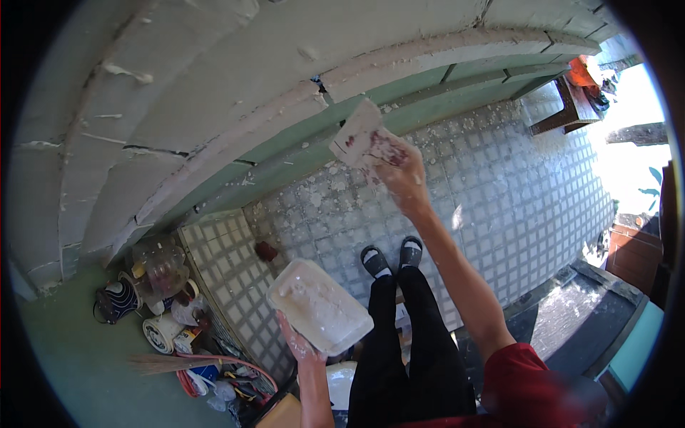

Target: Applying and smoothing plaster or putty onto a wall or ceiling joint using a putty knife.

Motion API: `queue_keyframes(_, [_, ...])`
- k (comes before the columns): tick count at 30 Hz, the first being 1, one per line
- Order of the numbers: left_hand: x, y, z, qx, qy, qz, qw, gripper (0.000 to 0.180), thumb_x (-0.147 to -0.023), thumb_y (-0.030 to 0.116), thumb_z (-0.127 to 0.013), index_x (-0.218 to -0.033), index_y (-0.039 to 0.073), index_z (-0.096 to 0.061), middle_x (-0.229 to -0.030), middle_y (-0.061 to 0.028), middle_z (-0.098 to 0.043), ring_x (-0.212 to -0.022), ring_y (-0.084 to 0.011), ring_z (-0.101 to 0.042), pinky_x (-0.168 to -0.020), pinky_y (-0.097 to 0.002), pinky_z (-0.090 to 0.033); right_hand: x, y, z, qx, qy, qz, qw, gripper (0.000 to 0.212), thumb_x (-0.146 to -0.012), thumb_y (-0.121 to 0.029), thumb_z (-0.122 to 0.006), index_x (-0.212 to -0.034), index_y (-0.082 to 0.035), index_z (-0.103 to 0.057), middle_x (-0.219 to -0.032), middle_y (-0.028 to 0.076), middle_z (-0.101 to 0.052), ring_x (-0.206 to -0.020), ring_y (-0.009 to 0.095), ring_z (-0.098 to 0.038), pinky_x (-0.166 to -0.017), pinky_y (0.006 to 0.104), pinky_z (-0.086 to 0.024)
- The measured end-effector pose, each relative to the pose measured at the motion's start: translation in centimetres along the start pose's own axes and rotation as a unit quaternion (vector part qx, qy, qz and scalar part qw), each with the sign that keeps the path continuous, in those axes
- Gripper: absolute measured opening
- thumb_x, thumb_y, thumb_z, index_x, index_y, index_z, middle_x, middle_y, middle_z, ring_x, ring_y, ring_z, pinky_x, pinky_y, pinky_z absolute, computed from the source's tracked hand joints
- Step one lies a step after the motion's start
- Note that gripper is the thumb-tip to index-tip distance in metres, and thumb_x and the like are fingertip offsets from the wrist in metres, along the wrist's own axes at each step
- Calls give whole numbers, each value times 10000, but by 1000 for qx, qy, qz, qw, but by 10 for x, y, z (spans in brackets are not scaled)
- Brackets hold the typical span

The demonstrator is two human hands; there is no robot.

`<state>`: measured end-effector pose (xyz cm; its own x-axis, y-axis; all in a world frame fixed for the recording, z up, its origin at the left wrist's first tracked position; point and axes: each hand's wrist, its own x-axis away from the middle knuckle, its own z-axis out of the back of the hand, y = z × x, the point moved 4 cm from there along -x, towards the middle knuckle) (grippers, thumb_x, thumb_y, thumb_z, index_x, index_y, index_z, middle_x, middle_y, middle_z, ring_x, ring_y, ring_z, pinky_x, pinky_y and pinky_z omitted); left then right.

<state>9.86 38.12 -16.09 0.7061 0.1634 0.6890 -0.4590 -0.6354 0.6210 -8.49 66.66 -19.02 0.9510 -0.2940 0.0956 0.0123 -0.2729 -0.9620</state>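
No readable lettering or numbers anywhere

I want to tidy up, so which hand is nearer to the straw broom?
Left. The left hand, holding the white tub, is right of the straw broom in the picture; the right hand, gripping a flat tool, is farther off, near the wall.

The person's right arm [464,285] reaches, almost straight, from the near right toward the far middle of the scene, bare below a short red sleeve [519,374]. The right hand [403,172] is closed in a grip at its far end. The left forearm [315,396] rises from the near edge, left of the black-clad legs [432,339]; the left hand [301,345], nearer, has a supporting hold, its skin smeared white and its fingers partly hidden. Both feet [374,262] are slightly apart.
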Motion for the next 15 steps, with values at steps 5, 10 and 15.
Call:
queue_keyframes(5, [34, 28, -34, -14, -18, 28, 999, 617, -932, 507, -453, -1400, 117, -359, -1380, -62, -454, -1236, -269, -468, -1029, -441, -399, 86, -109, 30, -277, -60, -138, 949, 602, -724, 23, -549, -1311, 65, -426, -1187, 158, -586, -1033, 258, -614, -877, 373, -514])
queue_keyframes(10, [63, 54, -105, 2, -129, 50, 990, 641, -936, 529, -440, -1403, 102, -340, -1362, -98, -468, -1227, -259, -486, -1025, -416, -420, 134, -211, 20, -233, -34, -208, 949, 623, -762, 26, -551, -1356, 52, -365, -1286, 184, -516, -1150, 296, -550, -964, 421, -471])
queue_keyframes(15, [96, 73, -160, 20, -222, 60, 973, 704, -930, 554, -434, -1409, 52, -314, -1382, -127, -442, -1243, -254, -476, -1034, -408, -413, 169, -298, 2, -105, -12, -161, 981, 591, -769, 58, -567, -1335, 33, -399, -1243, 151, -546, -1115, 267, -571, -947, 387, -482])
